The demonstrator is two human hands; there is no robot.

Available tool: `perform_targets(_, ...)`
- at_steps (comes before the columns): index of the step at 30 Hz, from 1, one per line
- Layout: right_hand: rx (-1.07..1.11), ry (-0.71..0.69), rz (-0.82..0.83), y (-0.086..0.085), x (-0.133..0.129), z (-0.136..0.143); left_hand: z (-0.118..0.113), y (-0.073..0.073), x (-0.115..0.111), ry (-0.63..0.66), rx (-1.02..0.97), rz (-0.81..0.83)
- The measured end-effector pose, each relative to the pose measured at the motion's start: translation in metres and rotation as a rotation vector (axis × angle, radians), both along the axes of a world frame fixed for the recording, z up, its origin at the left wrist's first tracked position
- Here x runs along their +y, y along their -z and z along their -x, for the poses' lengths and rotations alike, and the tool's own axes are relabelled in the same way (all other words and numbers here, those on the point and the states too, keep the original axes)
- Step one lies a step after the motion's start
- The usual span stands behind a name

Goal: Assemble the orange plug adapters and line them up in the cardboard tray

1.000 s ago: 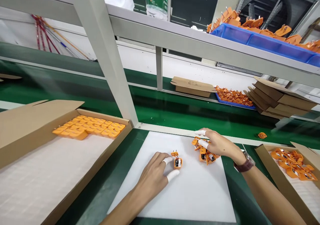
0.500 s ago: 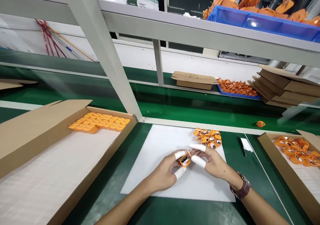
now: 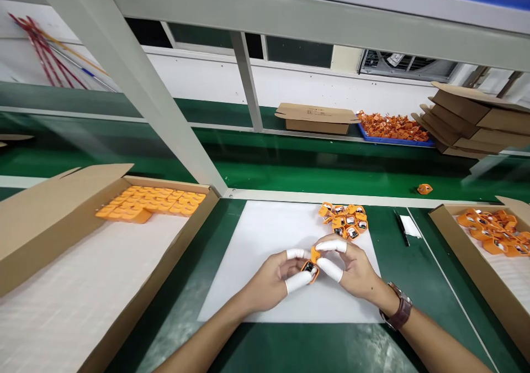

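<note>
green bench (image 3: 290, 348) spans my feed; leftmost i count one carton (image 3: 174, 251), cut off. over one white sheet (image 3: 273, 224), the left hand (image 3: 269, 282) grips one orange housing (image 3: 309, 268), dark inside, partly finger-hidden; the right hand (image 3: 356, 268) pinches one orange cap (image 3: 315, 254). beyond, an orange pile (image 3: 348, 218) i can't count; rightmost, a second carton (image 3: 476, 267), cut off.

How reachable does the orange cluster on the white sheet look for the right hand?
Probably yes: the orange cluster lies just beyond the right hand with nothing visible between them, though that hand is pinching an orange piece.
</note>
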State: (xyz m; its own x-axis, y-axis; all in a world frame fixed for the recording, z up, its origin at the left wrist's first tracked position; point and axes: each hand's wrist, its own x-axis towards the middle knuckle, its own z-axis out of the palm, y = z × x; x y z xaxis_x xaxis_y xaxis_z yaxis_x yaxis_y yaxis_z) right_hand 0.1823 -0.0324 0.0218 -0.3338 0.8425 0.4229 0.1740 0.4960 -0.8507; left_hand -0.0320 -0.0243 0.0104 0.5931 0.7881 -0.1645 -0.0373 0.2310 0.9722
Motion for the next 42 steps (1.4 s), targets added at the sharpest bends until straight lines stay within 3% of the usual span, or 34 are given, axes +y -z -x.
perform_targets(5,-0.28,0.044,-0.393,0.003,-0.007,0.004,-0.001,0.006,0.004,-0.21,-0.029,-0.002)
perform_targets(7,-0.35,0.045,-0.455,0.006,-0.008,0.005,0.0,0.006,0.004,-0.243,-0.013,-0.01)
perform_targets(17,-0.326,0.034,-0.399,0.016,-0.009,0.011,-0.003,0.012,0.001,-0.351,0.011,-0.06)
perform_targets(25,-0.316,0.042,-0.369,0.017,-0.006,0.013,0.001,0.011,0.002,-0.223,0.009,-0.047)
perform_targets(27,-0.274,0.011,-0.284,0.018,-0.007,0.014,0.001,0.014,0.002,-0.233,0.004,-0.064)
perform_targets(32,-0.009,-0.007,0.201,0.028,-0.003,0.012,0.002,0.015,0.001,-0.271,0.027,-0.079)
perform_targets(35,0.07,-0.042,0.397,0.035,-0.002,0.012,0.004,0.013,0.0,-0.239,0.033,-0.117)
perform_targets(39,0.15,-0.092,0.493,0.038,-0.003,0.015,0.005,0.012,-0.003,-0.173,0.059,-0.157)
perform_targets(42,0.138,-0.081,0.441,0.035,-0.005,0.018,0.006,0.011,-0.004,-0.146,0.07,-0.174)
